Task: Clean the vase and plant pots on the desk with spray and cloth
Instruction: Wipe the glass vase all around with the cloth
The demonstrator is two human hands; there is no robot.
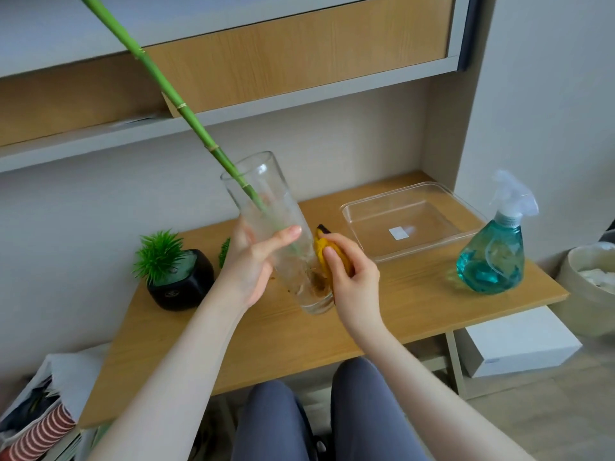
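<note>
Left hand (253, 261) wrapped round middle of clear glass vase (276, 234), thumb across front. Vase tilted, mouth toward 11 o'clock, base resting on wooden desk (266, 331). Green bamboo stalk (173, 101) stands in vase, leaning out toward 11 o'clock. Right hand (352, 277) closed on yellow cloth (327, 249), cloth pressed against vase's lower side. At 9 o'clock of vase: black pot with spiky green plant (176, 277). At 3 o'clock: clear plastic tray (409, 221); beyond it, blue spray bottle (492, 254), upright.
</note>
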